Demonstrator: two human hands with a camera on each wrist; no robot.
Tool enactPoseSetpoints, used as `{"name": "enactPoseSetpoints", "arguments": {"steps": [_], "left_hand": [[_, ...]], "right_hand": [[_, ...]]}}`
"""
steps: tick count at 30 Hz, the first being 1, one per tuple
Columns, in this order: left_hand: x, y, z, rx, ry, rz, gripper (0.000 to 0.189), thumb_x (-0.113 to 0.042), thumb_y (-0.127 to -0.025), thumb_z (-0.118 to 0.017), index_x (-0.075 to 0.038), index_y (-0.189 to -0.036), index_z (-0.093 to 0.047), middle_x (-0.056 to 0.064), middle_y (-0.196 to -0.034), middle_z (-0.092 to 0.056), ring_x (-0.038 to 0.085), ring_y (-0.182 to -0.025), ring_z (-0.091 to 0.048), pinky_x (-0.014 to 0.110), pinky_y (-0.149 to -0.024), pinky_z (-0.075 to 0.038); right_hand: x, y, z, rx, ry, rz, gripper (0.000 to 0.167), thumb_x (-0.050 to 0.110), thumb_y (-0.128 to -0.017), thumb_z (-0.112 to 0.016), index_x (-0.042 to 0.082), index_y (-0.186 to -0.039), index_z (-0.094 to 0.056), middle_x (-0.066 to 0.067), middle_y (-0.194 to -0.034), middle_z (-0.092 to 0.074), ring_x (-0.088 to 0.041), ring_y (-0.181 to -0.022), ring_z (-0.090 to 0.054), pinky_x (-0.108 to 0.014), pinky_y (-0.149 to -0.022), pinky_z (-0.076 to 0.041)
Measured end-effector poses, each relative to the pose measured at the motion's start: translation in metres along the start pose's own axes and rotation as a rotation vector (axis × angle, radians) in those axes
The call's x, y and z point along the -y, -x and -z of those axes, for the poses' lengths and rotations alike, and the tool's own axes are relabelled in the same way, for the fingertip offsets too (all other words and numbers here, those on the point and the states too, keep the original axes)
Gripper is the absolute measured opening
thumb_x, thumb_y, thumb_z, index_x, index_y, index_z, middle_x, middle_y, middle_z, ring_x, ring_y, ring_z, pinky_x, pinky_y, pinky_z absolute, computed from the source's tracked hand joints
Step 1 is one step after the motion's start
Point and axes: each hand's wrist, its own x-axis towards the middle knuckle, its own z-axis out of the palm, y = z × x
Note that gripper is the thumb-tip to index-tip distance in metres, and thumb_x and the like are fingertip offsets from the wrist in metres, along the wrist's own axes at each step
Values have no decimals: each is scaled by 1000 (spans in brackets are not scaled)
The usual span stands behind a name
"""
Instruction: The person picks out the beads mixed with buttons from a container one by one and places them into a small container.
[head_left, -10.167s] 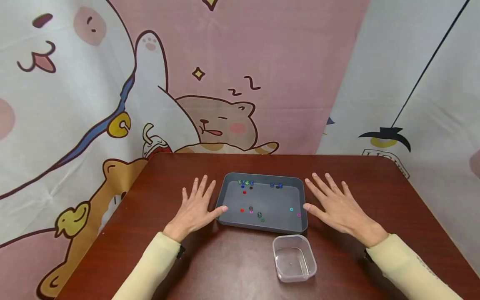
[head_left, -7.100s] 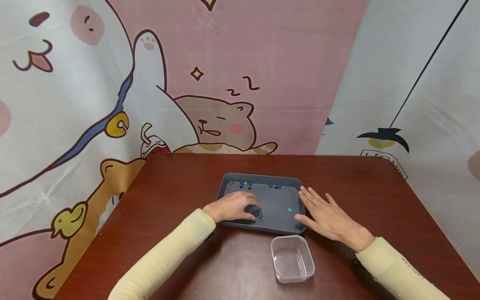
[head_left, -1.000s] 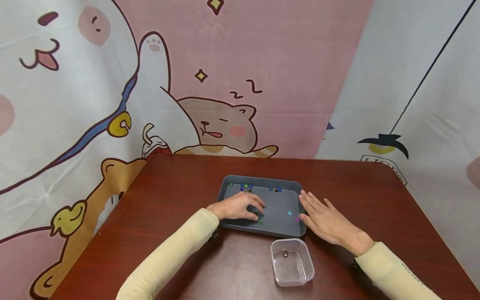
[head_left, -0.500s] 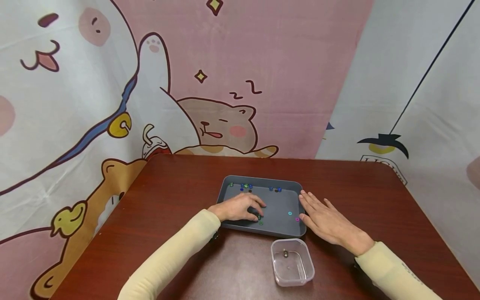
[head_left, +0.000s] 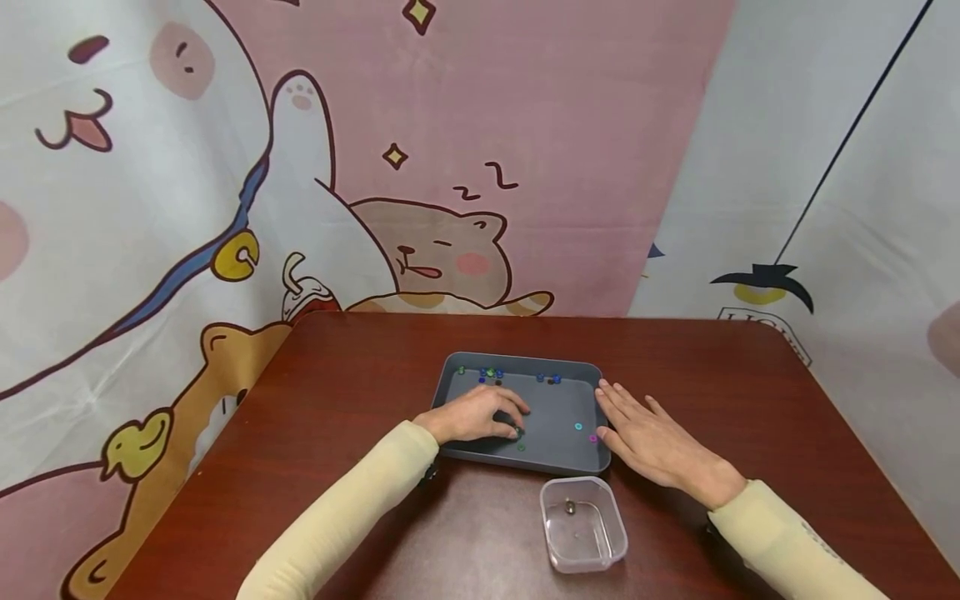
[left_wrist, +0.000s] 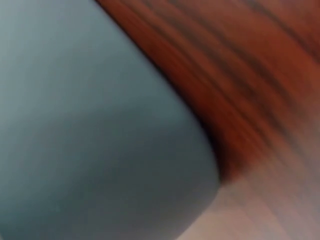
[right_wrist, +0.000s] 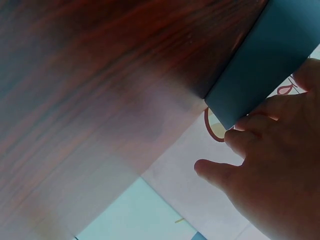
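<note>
A grey tray (head_left: 555, 408) lies on the table, holding several small coloured beads and rings. My left hand (head_left: 476, 414) reaches over its left half, thumb and finger curled together at a small dark green bead (head_left: 519, 432). A green ring (head_left: 521, 447) lies just in front of them. The left wrist view has only the blurred tray wall (left_wrist: 110, 125), no fingers. My right hand (head_left: 652, 442) rests with straight fingers along the tray's right edge; in the right wrist view the same hand (right_wrist: 270, 145) has its fingertips at the tray's side (right_wrist: 260, 65).
A clear plastic container (head_left: 583, 542) stands in front of the tray with a small shiny bead (head_left: 570, 507) inside. Blue and green beads (head_left: 491, 373) cluster along the tray's back wall. A cyan ring (head_left: 578, 426) and a magenta ring (head_left: 593, 438) lie at its right.
Since the earliest frame, my left hand has moved into the tray and my right hand onto its edge. A shiny bead now lies in the container. In the last second both hands barely move.
</note>
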Motion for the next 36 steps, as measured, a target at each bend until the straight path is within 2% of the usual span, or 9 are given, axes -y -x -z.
{"name": "enactPoseSetpoints", "arguments": {"steps": [7,14,21,28,32,36], "left_hand": [[-4,3,5,-46,60,-32,19,-21,-97,-76,-14,-114,-80,-1,-138,-66,17,-132,-57,36,-112,-43],[-11,7,10,-88,94,-42,20,-21,-98,-75,-13,-116,-79,-4,-138,-65,14,-132,-56,32,-111,-43],[-23,14,17,-134,166,-61,20,-22,-98,-74,-12,-115,-79,0,-137,-67,13,-131,-57,33,-108,-46],[-34,21,20,-173,198,-63,21,-24,-99,-74,-13,-116,-79,-7,-136,-66,7,-130,-56,35,-109,-45],[-41,24,22,-189,212,-89,19,-25,-98,-74,-17,-115,-79,-8,-136,-66,5,-129,-56,33,-108,-45],[-48,26,24,-205,230,-139,18,-27,-98,-74,-19,-113,-79,-6,-136,-66,11,-128,-60,29,-104,-47]], "right_hand": [[1,-2,1,-1,8,5,65,37,-109,-51,-3,-157,-37,-19,-167,-28,-40,-152,-29,-71,-115,-25],[2,-1,2,5,4,-3,65,38,-109,-50,-4,-157,-37,-19,-167,-28,-40,-152,-29,-71,-115,-24],[3,0,3,7,0,-9,65,37,-109,-51,-4,-157,-37,-19,-166,-29,-40,-152,-29,-71,-115,-24],[2,0,2,6,6,-10,65,38,-109,-50,-4,-157,-37,-20,-166,-29,-40,-152,-29,-71,-115,-25],[2,-1,2,5,6,-9,65,37,-109,-50,-4,-157,-37,-20,-166,-29,-40,-152,-29,-71,-115,-25],[2,-1,1,2,9,-10,65,38,-109,-50,-4,-157,-37,-20,-166,-29,-40,-152,-30,-71,-114,-26]]}}
